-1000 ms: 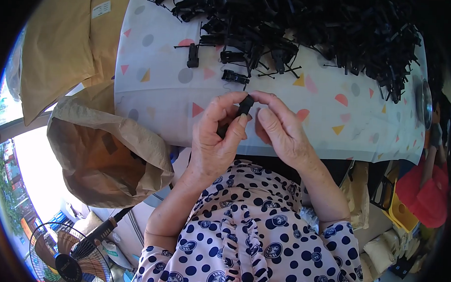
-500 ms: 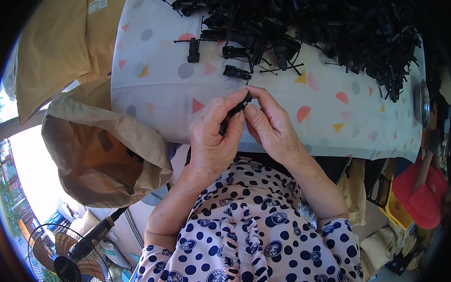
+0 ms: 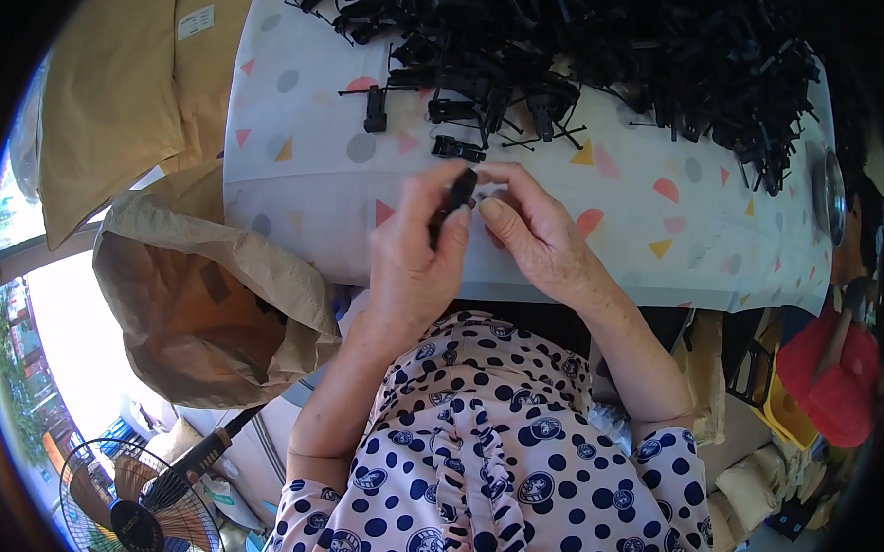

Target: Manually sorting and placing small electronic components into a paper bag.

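Between the thumb and fingers of my left hand [image 3: 412,246] is a small black plastic part [image 3: 452,204], its upper end tilted to the right. My right hand [image 3: 536,242] is just beside it, thumb and forefinger pinched close together. Whatever lies between those fingertips is too small to make out. Just beyond my hands, a similar black part [image 3: 458,148] lies on the patterned tablecloth [image 3: 299,188], and another loose black part [image 3: 375,109] rests farther left. A big heap of black plastic parts [image 3: 644,59] with thin rods sticking out covers the far side of the table.
An open brown paper bag [image 3: 132,231] stands at the table's left edge, with large brown sacks [image 3: 107,99] behind it. A fan [image 3: 139,518] is at the lower left. Near the table's right edge sits a round metal dish [image 3: 830,197]; a red item [image 3: 828,377] is lower right.
My left hand has tilted the black part more upright and drawn it slightly left, blurred by motion. My right fingertips have come a little apart from it.
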